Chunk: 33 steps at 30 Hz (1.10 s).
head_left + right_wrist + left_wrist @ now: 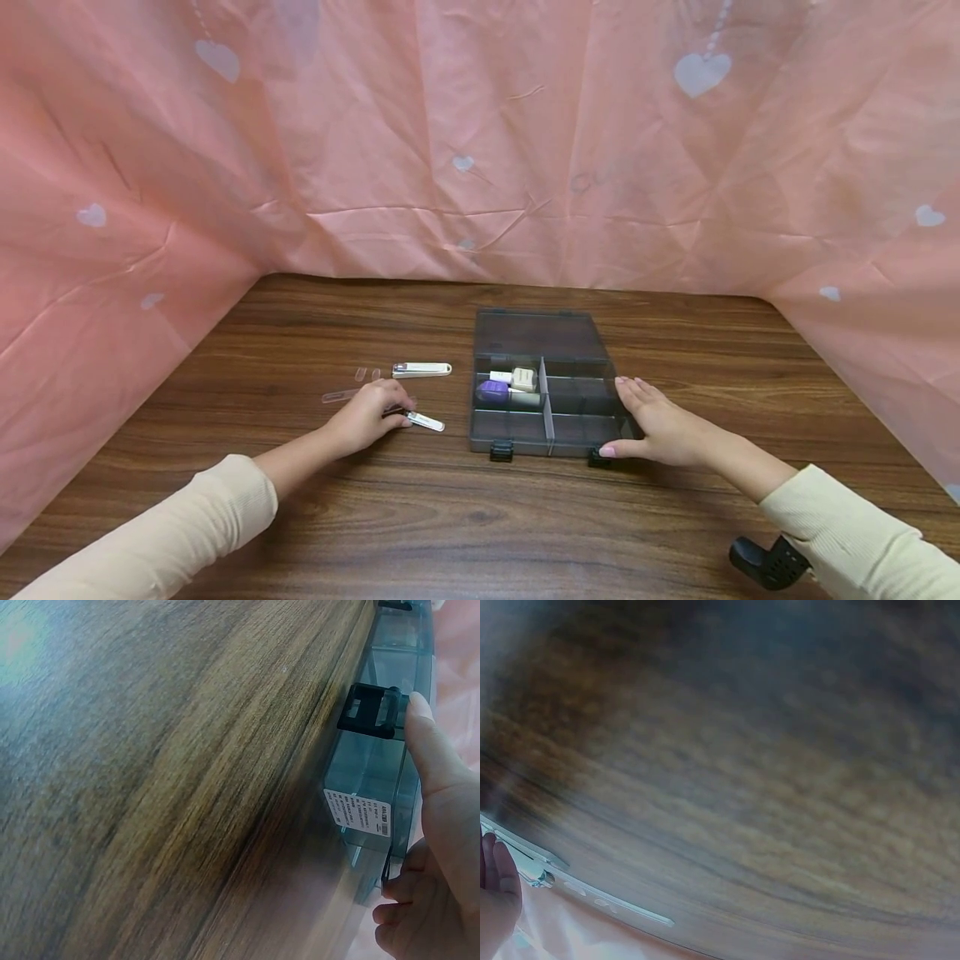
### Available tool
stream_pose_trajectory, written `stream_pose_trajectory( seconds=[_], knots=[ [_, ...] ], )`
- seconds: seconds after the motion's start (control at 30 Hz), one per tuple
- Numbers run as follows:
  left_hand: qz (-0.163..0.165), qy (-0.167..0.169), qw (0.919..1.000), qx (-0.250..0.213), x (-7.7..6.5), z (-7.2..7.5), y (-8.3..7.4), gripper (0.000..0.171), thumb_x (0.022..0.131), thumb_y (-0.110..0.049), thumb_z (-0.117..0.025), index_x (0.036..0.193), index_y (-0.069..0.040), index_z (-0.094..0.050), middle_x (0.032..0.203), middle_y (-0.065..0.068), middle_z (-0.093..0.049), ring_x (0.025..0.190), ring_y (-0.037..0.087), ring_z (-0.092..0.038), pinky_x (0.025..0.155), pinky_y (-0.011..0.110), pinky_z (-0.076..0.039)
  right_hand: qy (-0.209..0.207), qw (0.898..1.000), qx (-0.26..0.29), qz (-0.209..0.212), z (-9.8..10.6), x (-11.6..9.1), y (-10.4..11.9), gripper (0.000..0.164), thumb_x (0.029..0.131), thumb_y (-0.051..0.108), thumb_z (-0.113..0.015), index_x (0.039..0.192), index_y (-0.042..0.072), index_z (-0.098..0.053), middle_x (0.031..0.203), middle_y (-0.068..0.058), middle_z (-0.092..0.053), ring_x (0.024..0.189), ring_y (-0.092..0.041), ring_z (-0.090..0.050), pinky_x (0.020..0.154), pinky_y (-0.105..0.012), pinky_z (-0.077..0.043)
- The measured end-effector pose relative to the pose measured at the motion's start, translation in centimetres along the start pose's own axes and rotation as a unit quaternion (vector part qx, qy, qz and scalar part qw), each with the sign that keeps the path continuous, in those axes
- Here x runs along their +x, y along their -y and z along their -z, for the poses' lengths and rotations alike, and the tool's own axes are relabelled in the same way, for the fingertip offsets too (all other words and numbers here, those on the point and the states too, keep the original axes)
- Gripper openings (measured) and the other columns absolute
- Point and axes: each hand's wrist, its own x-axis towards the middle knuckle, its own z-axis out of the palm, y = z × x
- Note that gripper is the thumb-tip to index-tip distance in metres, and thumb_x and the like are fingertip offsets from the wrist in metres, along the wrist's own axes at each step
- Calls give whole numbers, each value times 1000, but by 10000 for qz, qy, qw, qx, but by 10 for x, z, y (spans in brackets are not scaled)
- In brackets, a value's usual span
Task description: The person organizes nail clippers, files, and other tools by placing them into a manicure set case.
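Observation:
My left hand (369, 414) pinches the smaller nail clipper (426, 421), with its white lever sticking out to the right past the thumb. Just beyond that hand lies a larger white nail clipper (422, 369). A long clear strip (339, 396) is partly hidden by the hand, and small clear pieces (362, 373) lie behind it. My right hand (666, 427) rests at the front right corner of a smoky divided box (517, 447), fingers straight along its side. The thumb touches the rim beside a black latch (370, 712). The box lid (536, 331) is folded back.
In the box's left middle compartment lie a purple nail polish bottle (492, 392) and a cream one (523, 380). A black device (768, 562) sits by the right sleeve. Pink curtains (480, 208) enclose the wooden table (420, 517) at the back and sides.

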Motion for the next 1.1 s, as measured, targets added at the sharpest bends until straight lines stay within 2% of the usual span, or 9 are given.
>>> stream_pose_trajectory(
  seconds=[0.1,0.2,0.43,0.7,0.93,1.1],
  knots=[
    [-11,4,10000,-23,0,1,0,11,77,-6,-71,88,-2,-70,87,5,-66,86,22,-62,83,39,-51,4,10000,-24,-11,0,0,1,104,77,59,-63,139,-16,-23,144,-36,-24,133,-54,-17,105,-63,-21],
    [-54,-33,9999,-84,-1,2,0,10,77,-6,-71,86,-1,-70,86,6,-67,85,21,-62,77,33,-51,13,10000,-24,-13,0,-1,1,105,77,59,-62,139,-16,-23,144,-36,-23,133,-54,-17,105,-63,-21],
    [-8,-126,9987,-490,-2,4,0,11,78,-6,-70,88,-1,-69,89,8,-69,84,20,-65,75,29,-54,1,10000,12,-28,0,-1,2,104,77,59,-62,139,-15,-23,145,-35,-23,134,-53,-17,105,-63,-21],
    [-57,-168,9984,-538,-1,6,-4,10,79,-8,-70,87,-3,-69,87,7,-69,80,15,-64,73,25,-54,6,10000,13,-44,1,-1,2,105,77,60,-62,139,-15,-22,145,-35,-23,134,-53,-17,105,-63,-21],
    [-85,-436,9962,-743,3,11,-9,6,77,-7,-71,83,-4,-70,80,3,-68,73,8,-58,65,20,-51,14,10000,23,-72,1,-1,2,105,77,60,-63,139,-14,-22,145,-35,-23,134,-53,-17,105,-63,-21],
    [-50,-646,9946,-808,7,15,-15,5,77,-7,-71,81,-5,-70,78,2,-68,71,5,-58,64,19,-50,53,9999,43,-90,1,-1,2,106,76,61,-62,140,-14,-22,146,-35,-22,134,-53,-16,105,-63,-21]
  ],
)
